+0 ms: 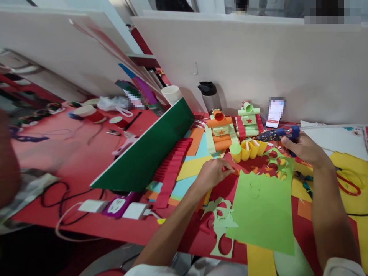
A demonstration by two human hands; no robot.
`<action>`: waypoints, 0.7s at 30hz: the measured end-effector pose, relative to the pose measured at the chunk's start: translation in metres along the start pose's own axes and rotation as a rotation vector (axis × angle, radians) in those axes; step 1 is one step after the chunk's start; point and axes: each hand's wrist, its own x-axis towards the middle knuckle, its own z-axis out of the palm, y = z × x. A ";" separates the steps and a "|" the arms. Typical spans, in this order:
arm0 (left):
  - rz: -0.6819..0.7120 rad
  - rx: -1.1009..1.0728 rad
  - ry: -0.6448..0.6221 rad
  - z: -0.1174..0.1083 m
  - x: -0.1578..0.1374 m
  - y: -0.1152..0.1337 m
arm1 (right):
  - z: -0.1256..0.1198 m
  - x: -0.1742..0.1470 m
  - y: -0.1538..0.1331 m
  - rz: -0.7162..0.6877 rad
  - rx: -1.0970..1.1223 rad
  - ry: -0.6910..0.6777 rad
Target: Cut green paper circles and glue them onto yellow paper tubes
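My right hand (307, 147) grips a dark blue glue gun (278, 133), its nozzle pointing left above a row of yellow paper rolls (253, 150). A green paper disc (235, 148) caps the leftmost roll. My left hand (217, 172) is pinched just below and left of these rolls; what lies between its fingertips is too small to make out. Behind the rolls stand an orange-and-pale-green paper model (220, 134) and a green-and-red paper model (248, 120), each with a star. A green sheet (261, 211) with cut edges lies between my forearms.
Left of my arm, a dark green board (146, 153) leans over red pleated paper (172, 168). A bottle (211, 96) and a phone (275, 112) stand by the white partition. Pliers (304, 182) and scissors (349, 180) lie right. Chargers (138, 211) and cables sit front left.
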 end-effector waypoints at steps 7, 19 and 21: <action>0.091 -0.002 -0.060 0.000 -0.002 -0.005 | 0.003 0.000 -0.002 -0.048 -0.024 -0.018; 0.042 0.046 0.029 -0.014 0.011 -0.009 | 0.022 0.005 -0.014 -0.090 -0.193 0.034; 0.025 0.101 0.045 -0.016 0.012 -0.008 | 0.025 0.006 -0.015 -0.098 -0.229 0.033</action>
